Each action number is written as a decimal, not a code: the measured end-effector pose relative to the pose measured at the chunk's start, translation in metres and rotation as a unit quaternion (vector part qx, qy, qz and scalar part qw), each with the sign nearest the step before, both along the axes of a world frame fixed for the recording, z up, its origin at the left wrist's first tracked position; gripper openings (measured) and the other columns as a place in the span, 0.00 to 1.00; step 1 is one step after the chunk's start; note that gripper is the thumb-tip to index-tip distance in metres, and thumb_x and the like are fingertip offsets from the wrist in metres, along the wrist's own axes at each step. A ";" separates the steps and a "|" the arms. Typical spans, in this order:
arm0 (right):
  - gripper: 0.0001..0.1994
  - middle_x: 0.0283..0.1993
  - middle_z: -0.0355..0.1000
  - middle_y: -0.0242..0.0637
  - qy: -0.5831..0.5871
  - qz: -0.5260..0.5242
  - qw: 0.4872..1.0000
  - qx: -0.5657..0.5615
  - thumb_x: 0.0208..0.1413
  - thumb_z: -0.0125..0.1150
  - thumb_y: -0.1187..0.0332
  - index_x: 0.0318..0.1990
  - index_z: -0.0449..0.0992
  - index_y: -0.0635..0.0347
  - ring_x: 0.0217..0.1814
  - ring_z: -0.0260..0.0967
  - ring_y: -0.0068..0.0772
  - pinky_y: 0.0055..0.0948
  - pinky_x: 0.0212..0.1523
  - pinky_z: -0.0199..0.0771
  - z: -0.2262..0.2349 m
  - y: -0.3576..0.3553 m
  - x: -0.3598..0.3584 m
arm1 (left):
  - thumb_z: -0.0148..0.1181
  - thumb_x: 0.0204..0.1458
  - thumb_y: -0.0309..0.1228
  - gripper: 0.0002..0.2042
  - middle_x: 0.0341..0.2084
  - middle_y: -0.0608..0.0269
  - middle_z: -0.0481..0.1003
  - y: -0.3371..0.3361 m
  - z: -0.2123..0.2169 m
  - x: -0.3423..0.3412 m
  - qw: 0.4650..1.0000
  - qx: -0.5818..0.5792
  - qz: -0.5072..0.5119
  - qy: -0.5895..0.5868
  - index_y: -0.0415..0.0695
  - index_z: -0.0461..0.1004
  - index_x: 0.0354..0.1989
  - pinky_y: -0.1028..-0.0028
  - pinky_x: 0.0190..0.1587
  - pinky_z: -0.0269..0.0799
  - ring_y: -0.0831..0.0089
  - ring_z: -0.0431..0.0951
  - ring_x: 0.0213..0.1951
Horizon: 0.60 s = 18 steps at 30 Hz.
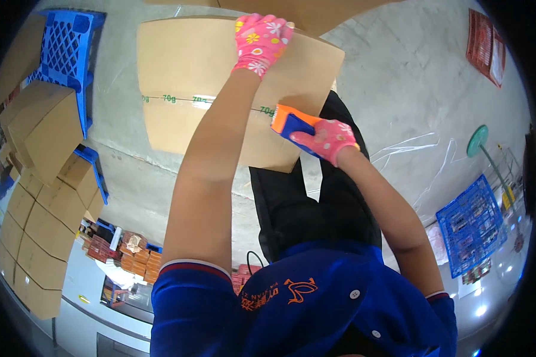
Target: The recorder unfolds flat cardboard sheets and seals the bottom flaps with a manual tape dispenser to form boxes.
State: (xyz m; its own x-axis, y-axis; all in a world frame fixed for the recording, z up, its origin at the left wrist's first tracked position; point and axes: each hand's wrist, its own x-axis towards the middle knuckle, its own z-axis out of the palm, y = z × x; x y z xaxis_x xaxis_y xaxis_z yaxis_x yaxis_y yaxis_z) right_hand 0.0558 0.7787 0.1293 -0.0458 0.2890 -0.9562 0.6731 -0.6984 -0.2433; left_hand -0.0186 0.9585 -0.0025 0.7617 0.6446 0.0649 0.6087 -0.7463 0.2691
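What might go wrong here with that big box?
The cardboard box might shift if the left hand, at its far edge, slips. The right hand holds the orange-and-blue tape dispenser near the black trousers, so it might bump a leg. Loose pale strips on the floor might catch a foot.

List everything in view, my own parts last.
Carton: one, brown, upper centre
Tape strip: one, green-printed, carton seam
Dispenser: one, orange and blue, right hand
Cardboard: count unclear, brown, top
Pallet: at least one, blue, upper left
Stacked cartons: many, brown, left
Packs: several, reddish, lower left
Mesh crate: one, blue, right
Package: one, red, upper right
Disc: one, green, right
Floor: one, grey, around carton
Left hand: one, pink glove, carton's far edge
Right hand: one, pink glove, on dispenser
Shirt: one, blue, bottom
Trousers: one, black, centre
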 end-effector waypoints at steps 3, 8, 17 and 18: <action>0.31 0.40 0.75 0.43 0.008 -0.044 0.999 -0.001 0.48 0.51 0.36 0.43 0.76 0.56 0.45 0.72 0.44 0.37 0.45 0.69 0.003 -0.032 0.019 | 0.51 0.51 0.45 0.13 0.31 0.69 0.77 0.005 -0.002 -0.014 1.000 0.029 0.008 -0.002 0.53 0.78 0.28 0.60 0.52 0.58 0.65 0.72 0.40; 0.33 0.36 0.75 0.42 -0.016 -0.071 0.996 0.045 0.46 0.53 0.35 0.43 0.76 0.57 0.43 0.72 0.44 0.38 0.44 0.69 -0.012 -0.068 0.033 | 0.55 0.50 0.43 0.15 0.45 0.66 0.75 0.002 0.017 -0.011 0.993 -0.072 -0.026 0.093 0.53 0.76 0.44 0.58 0.56 0.55 0.61 0.71 0.48; 0.36 0.31 0.74 0.46 0.112 0.026 0.991 0.073 0.44 0.50 0.30 0.33 0.78 0.59 0.39 0.72 0.47 0.40 0.40 0.68 -0.060 -0.078 0.044 | 0.50 0.51 0.48 0.33 0.61 0.38 0.53 -0.155 0.030 -0.101 0.992 -0.077 -0.010 0.098 0.36 0.57 0.60 0.47 0.64 0.39 0.42 0.49 0.64; 0.36 0.29 0.73 0.48 0.115 0.012 0.987 0.114 0.42 0.51 0.30 0.32 0.78 0.61 0.37 0.72 0.48 0.40 0.40 0.69 -0.071 -0.082 0.040 | 0.50 0.51 0.48 0.33 0.61 0.38 0.53 -0.157 0.028 -0.103 0.992 -0.078 -0.021 0.100 0.36 0.57 0.60 0.47 0.64 0.39 0.42 0.49 0.64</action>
